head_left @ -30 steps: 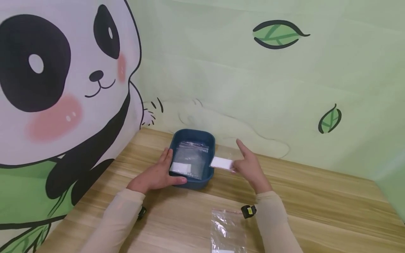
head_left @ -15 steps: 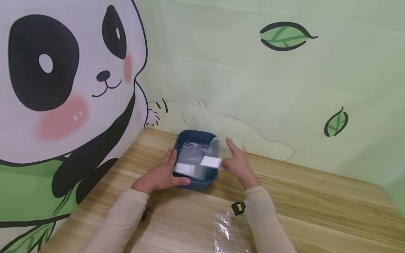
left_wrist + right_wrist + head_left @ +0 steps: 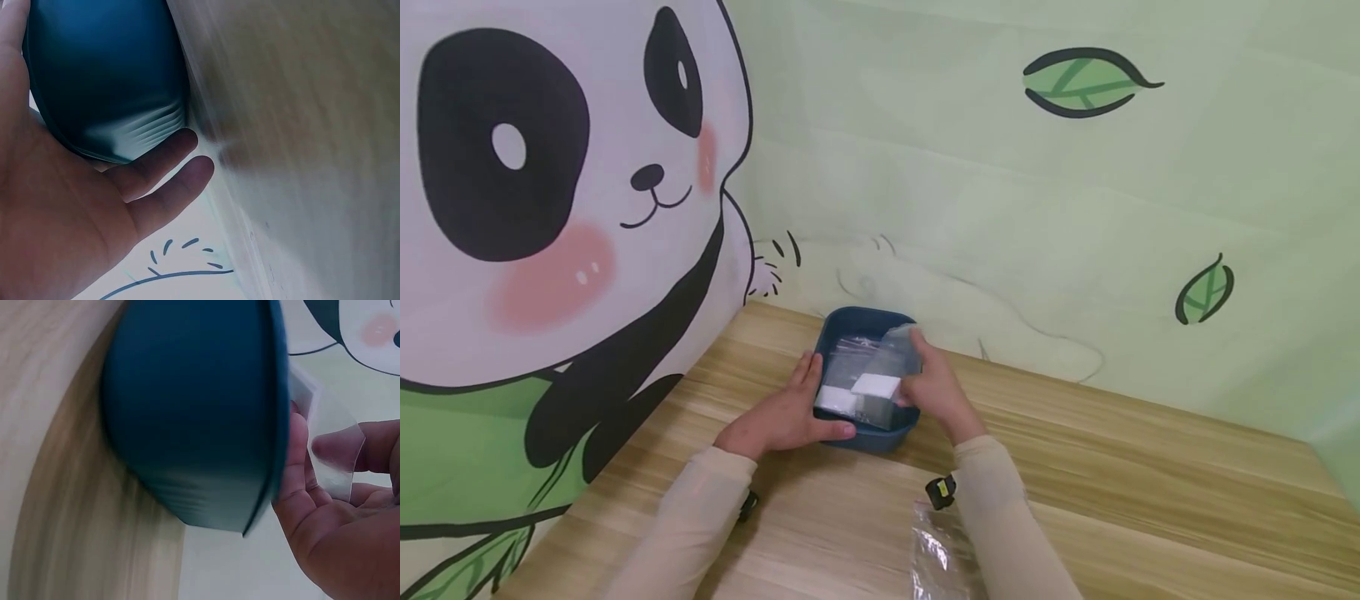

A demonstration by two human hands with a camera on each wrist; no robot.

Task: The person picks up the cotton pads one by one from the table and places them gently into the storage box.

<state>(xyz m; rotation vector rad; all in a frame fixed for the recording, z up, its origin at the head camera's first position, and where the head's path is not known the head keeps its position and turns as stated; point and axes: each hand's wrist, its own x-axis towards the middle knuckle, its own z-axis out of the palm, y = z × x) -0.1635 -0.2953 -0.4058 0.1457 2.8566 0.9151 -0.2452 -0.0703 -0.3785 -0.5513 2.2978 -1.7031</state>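
A dark blue plastic box (image 3: 867, 442) stands on the wooden table near the back wall. Inside lies a clear zip bag (image 3: 841, 362) with a white label. My left hand (image 3: 778, 417) rests against the box, its fingers straight along the left wall and its thumb across the near side. In the left wrist view, two fingers reach along the box wall (image 3: 106, 75). My right hand (image 3: 938, 387) pinches another clear bag (image 3: 877, 385) with a white label over the right part of the box. The right wrist view shows the clear bag (image 3: 337, 481) between thumb and fingers beside the rim.
One more clear zip bag (image 3: 931, 550) lies on the table (image 3: 820, 533) near the front, partly under the right forearm. Behind the box rises a pale green wall (image 3: 955, 183) with a panda and leaves on it.
My right hand has carried the pinched bag leftward, from beside the box to over it. My left hand keeps its place at the box. The view has shifted slightly.
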